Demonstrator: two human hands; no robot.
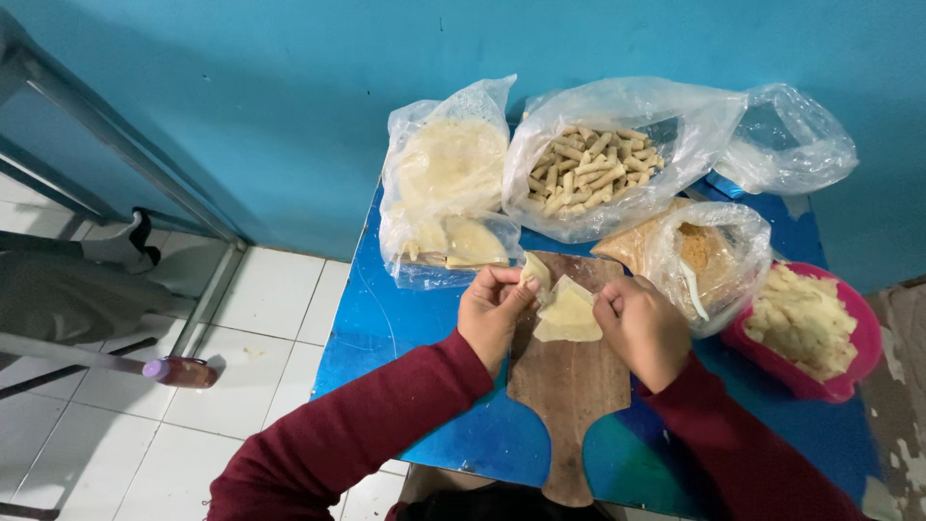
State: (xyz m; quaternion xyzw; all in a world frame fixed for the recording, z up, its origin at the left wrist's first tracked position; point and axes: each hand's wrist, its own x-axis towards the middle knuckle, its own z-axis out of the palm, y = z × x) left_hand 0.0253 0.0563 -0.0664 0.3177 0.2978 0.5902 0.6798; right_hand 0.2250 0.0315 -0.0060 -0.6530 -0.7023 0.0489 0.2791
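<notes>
Pale, thin, limp pastry wrapper point(567, 314), judged light and tearable, was pinched closed at its ten-o'clock corner by left hand point(490, 307) and three-o'clock edge by right hand point(641, 326).

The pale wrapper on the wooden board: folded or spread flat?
Partly folded. The wrapper lies on the wooden board with edges turned in, pinched by the left hand and right hand.

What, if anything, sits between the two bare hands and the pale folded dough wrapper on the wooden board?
Nothing visible: left hand and right hand both already touch the pale folded dough wrapper on the wooden board.
</notes>
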